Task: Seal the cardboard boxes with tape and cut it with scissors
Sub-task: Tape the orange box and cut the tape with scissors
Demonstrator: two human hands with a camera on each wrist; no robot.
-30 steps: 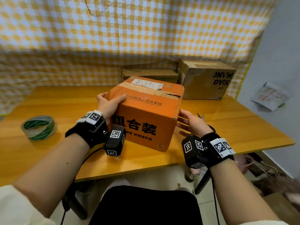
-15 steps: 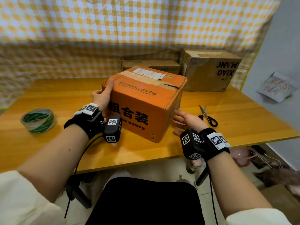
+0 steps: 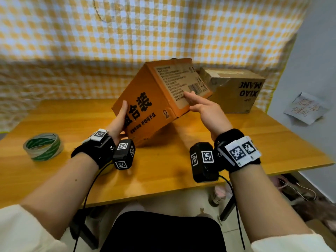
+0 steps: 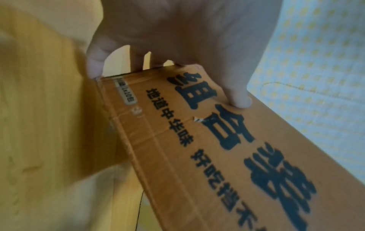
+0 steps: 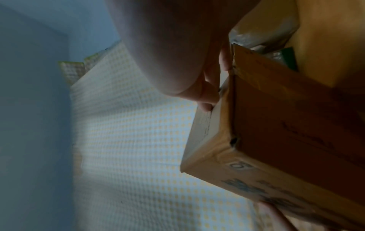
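- left hand (image 3: 118, 122) is clamped on the near-left corner of the orange box (image 3: 145, 108): thumb lying flat up the printed face, other fingers wrapped round the far side (the left wrist view shows them curling behind the edge)
- right hand (image 3: 203, 110) is flat against the label side of the same box, fingers straight and spread a bit, pressing rather than gripping
- so the box sits right between the two hands, tipped up on one low edge near the left wrist, its right end lifted off the wooden table (image 3: 163, 171)
- looks-wise: orange cardboard, big black Chinese characters on the face toward the camera, a pale panel of small print with a barcode on the side under the right hand. Creased and a bit scuffed in the left wrist view
- brown box (image 3: 238, 90) printed "XIAO MANG" upside down sits just behind the orange one on the right, against the yellow checked cloth (image 3: 163, 33)
- tape roll (image 3: 43, 146), clear with green print, lies flat on the table well off to the left of the left hand
- scissors aren't visible in any view
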